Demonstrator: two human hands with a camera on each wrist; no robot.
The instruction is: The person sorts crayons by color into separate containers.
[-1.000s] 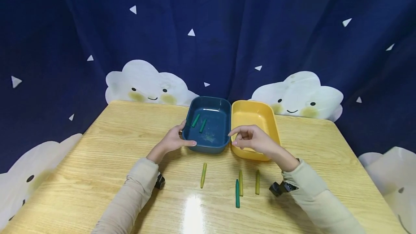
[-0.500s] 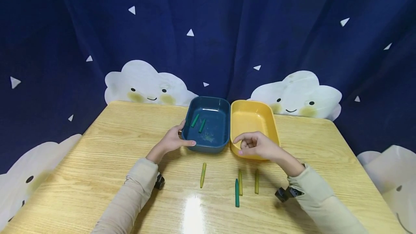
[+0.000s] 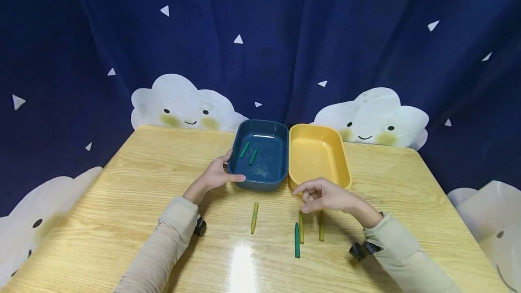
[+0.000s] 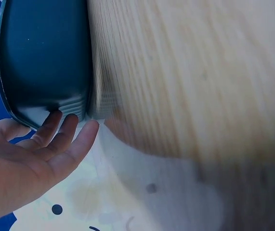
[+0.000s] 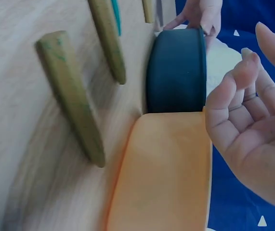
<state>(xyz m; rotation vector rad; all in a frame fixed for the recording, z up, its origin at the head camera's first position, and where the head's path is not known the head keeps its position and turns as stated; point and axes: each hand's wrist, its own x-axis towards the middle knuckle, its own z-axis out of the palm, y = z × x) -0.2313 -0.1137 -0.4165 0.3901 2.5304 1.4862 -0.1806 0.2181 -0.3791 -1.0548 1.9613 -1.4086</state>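
Note:
My left hand (image 3: pixel 214 174) holds the blue plastic tub (image 3: pixel 260 185) at its near left corner, thumb along the near rim and fingers against the outer side wall. Two green crayons (image 3: pixel 244 149) lie inside that tub. Over the near edge of the yellow tub (image 3: pixel 313 157) hovers my right hand (image 3: pixel 325 195), fingers loosely curled with nothing between them. Below it on the table lie two yellow crayons (image 3: pixel 301 227) and a green crayon (image 3: pixel 297 240) beside one of them; the right wrist view shows a yellow crayon (image 5: pixel 72 98) up close.
Another yellow crayon (image 3: pixel 254 218) lies apart, in front of the blue tub. Both tubs stand side by side near the back of the wooden table (image 3: pixel 171 157). Behind it hangs a dark blue curtain (image 3: pixel 264 49) with white clouds.
My right hand has drawn back toward me, from the gap between the tubs to the yellow tub's near edge, close above the crayons. The left hand stays on the blue tub.

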